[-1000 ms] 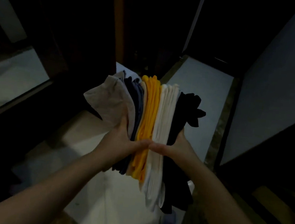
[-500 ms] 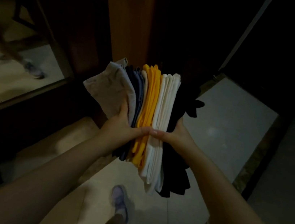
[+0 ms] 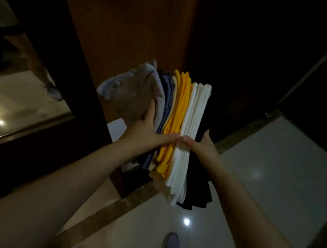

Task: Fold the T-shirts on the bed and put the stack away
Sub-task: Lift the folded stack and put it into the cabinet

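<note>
- Stack of folded T-shirts (image 3: 179, 126): held on edge in mid-air between two bare hands, above the floor (image 3: 289, 162) and in front of a wooden panel (image 3: 129, 35); the folded edges face the camera
- Layers of the stack, from its left side to its right side: grey T-shirt (image 3: 133, 96), blue T-shirts (image 3: 165, 101), yellow T-shirt (image 3: 178, 109), white T-shirts (image 3: 195, 111), black T-shirt (image 3: 197, 187)
- The grey T-shirt flares loose away from the stack's left side at the far end; the black T-shirt hangs lowest at the near end
- Left hand (image 3: 146, 134): grasping the stack, fingers laid on the grey outer face, thumb across the near edge
- Right hand (image 3: 203, 148): grasping the stack, fingers on the black outer face, thumb across the near edge
- The two thumb tips touch where the yellow and white layers meet
- Dark opening (image 3: 240, 61): just right of the wooden panel and beyond the stack's far edge; too dark to tell what it holds
- Mirror (image 3: 20, 103): left of the panel in a dark frame; it reflects pale tiles, a lamp spot, a leg and a shoe
- Floor: glossy pale tiles crossed by a darker stone strip; a shoe (image 3: 170, 245) stands on it below the stack's near end
</note>
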